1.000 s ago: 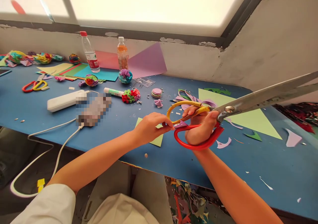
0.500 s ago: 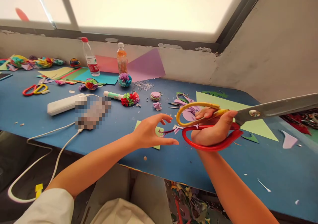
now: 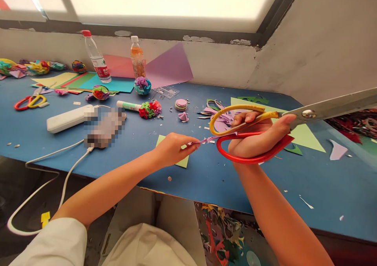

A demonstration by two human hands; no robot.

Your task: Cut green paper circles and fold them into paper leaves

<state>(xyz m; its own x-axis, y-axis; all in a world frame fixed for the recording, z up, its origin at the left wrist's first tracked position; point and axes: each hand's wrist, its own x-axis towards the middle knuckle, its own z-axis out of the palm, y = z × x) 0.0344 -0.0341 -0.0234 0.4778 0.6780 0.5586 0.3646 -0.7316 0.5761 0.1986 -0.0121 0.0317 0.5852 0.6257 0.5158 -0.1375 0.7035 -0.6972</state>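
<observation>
Two hands are working: left hand (image 3: 172,150) is pinching strip (image 3: 209,139) near its end (light, tearable, I'd guess; good hold), right hand (image 3: 250,145) is curling fingers round scissors (image 3: 332,108).

the left hand (image 3: 169,151) pinches a thin purple paper strip (image 3: 209,139) that stretches right toward the right hand (image 3: 250,146). that hand grips big scissors (image 3: 309,114) by their yellow and red handles, blades pointing right. a small green paper (image 3: 184,162) lies on the blue table (image 3: 206,183) beneath the left hand. farther off, a folded purple piece (image 3: 183,117) sits near a stack of discs (image 3: 180,104); far left, two bottles (image 3: 100,66) stand before the wall (image 3: 218,67).
</observation>
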